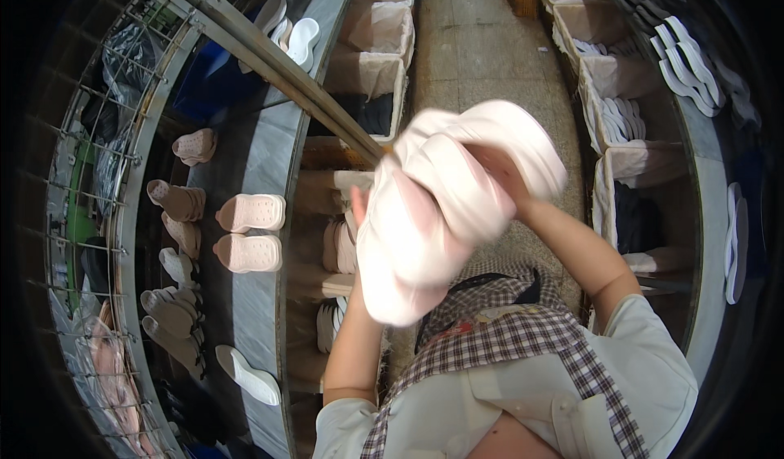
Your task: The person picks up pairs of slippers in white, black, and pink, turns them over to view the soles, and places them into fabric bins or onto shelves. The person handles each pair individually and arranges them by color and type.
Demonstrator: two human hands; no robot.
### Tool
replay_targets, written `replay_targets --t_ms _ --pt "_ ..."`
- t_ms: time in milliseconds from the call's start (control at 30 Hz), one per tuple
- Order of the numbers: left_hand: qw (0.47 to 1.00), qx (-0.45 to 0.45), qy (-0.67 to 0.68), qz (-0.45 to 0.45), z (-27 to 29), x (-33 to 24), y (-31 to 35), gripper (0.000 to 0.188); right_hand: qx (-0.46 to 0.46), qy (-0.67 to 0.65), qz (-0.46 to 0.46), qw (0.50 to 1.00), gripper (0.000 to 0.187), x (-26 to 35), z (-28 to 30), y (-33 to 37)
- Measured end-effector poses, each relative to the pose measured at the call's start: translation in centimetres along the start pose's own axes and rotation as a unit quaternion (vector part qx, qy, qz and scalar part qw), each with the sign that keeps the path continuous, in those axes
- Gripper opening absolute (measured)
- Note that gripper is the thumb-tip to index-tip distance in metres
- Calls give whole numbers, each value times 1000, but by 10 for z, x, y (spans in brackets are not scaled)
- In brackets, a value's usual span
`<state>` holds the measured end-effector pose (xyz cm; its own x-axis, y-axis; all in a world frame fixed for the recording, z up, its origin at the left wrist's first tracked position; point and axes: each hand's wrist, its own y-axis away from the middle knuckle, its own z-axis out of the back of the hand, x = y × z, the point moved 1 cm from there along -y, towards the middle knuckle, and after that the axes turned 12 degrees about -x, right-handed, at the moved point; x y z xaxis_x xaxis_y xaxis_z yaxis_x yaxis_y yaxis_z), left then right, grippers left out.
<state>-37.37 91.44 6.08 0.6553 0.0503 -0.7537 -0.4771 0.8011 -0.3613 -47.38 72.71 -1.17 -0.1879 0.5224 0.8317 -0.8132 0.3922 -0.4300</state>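
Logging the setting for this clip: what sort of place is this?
Probably a footwear factory line: pink slippers on a conveyor belt, fabric-lined bins of soles, and both hands, left and right, holding pale slippers.

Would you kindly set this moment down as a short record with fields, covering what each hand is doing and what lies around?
Setting: aisle between two long conveyor belts
Left hand: mostly hidden, gripping the pale slippers from the left
Right hand: gripping the same bundle from behind
Bundle: several white and pale pink slippers, blurred, raised at chest height
Left belt: two pink slippers lying side by side, soles up
Right belt: white soles in a row
Bins: cloth-lined crates along both sides of the aisle
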Motion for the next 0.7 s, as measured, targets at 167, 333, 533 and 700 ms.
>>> replay_targets --t_ms 167,333,533,700 --pt "966 -107 192 133 -7 9 19 49 -77 -4 134 988 48 19 35 -26" --pt "835 -207 399 319 3 37 22 51 17 -100 113 988 45 34 43 -7" --pt "627 -128 702 313 7 53 36 50 18 -503 -225 834 54 32 17 18" --pt "589 -78 733 331 5 63 42 48 -30 -458 -242 855 68 34 9 29"
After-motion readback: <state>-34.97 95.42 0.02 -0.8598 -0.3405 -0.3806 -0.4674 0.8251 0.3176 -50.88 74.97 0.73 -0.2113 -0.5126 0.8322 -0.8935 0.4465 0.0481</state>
